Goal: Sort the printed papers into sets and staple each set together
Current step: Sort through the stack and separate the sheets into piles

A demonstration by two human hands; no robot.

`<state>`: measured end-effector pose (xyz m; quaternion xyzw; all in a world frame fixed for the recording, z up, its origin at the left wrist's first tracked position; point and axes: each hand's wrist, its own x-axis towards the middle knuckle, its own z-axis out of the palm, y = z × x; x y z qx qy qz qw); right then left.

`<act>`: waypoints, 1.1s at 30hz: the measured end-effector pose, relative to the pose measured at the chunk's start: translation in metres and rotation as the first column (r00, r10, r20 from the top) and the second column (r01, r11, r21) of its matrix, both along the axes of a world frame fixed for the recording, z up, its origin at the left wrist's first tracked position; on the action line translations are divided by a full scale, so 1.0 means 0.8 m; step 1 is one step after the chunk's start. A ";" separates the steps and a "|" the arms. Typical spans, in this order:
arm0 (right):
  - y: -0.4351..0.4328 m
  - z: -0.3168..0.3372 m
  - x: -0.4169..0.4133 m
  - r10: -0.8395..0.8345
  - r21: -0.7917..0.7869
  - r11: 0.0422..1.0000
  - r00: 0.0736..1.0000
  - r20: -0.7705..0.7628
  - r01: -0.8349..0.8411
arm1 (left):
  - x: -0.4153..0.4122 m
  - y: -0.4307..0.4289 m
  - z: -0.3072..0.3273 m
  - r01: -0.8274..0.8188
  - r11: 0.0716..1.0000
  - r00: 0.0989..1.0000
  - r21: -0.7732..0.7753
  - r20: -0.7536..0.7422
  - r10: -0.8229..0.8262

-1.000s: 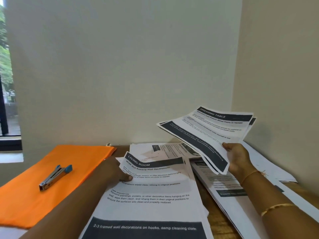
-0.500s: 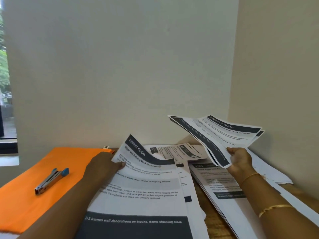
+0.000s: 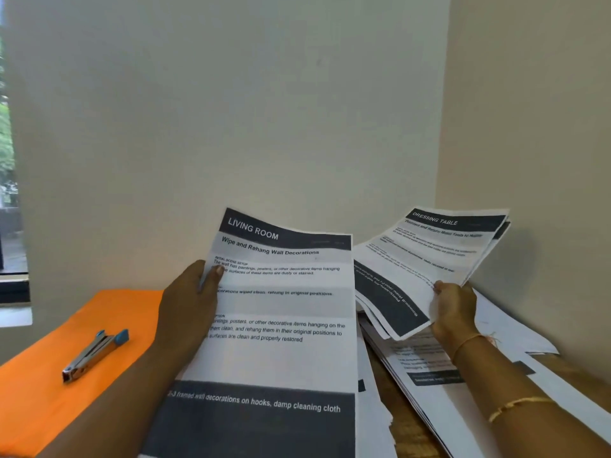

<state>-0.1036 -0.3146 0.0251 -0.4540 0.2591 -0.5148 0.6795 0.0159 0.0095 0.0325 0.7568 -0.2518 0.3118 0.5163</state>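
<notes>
My left hand [image 3: 191,299] grips the left edge of a printed sheet headed "LIVING ROOM" [image 3: 281,312], held up almost facing me. My right hand [image 3: 454,309] holds a fanned bundle of sheets topped by a "DRESSING TABLE" page [image 3: 429,259] above the desk's right side. A metal stapler with a blue end [image 3: 94,355] lies on an orange folder [image 3: 43,391] at the left, apart from both hands. More printed papers [image 3: 426,368] lie spread on the wooden desk under my right forearm.
The desk stands in a corner, with a pale wall [image 3: 231,110] straight ahead and a second wall [image 3: 535,127] close on the right. A window [image 3: 8,180] is at the far left. Loose sheets [image 3: 509,328] reach the right wall.
My left hand has lifted the "LIVING ROOM" sheet off the pile and raised it upright. My right hand's bundle has stayed near the right wall.
</notes>
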 end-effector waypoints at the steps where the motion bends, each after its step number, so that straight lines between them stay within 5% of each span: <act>1: 0.000 0.001 0.000 0.004 -0.006 1.000 1.000 0.005 -0.004 | -0.001 0.000 0.000 -0.001 1.000 1.000 -0.010 0.008 0.001; 7: 0.006 -0.002 0.010 0.292 0.022 0.956 0.956 -0.040 -0.291 | -0.001 -0.002 -0.003 -0.022 1.000 1.000 -0.008 0.021 0.022; 11: 0.040 0.004 0.011 0.589 -0.042 0.793 0.782 -0.204 -0.608 | -0.002 -0.006 -0.006 -0.021 1.000 1.000 0.011 0.000 0.021; 17: 0.085 0.006 0.012 0.757 -0.109 0.596 0.602 -0.255 -0.796 | -0.002 -0.012 -0.010 0.012 1.000 0.997 -0.006 -0.078 -0.013; 33: 0.092 -0.004 0.012 0.801 -0.063 0.444 0.427 -0.420 -0.894 | 0.016 -0.022 -0.019 -0.033 0.994 0.921 -0.103 -0.389 -0.010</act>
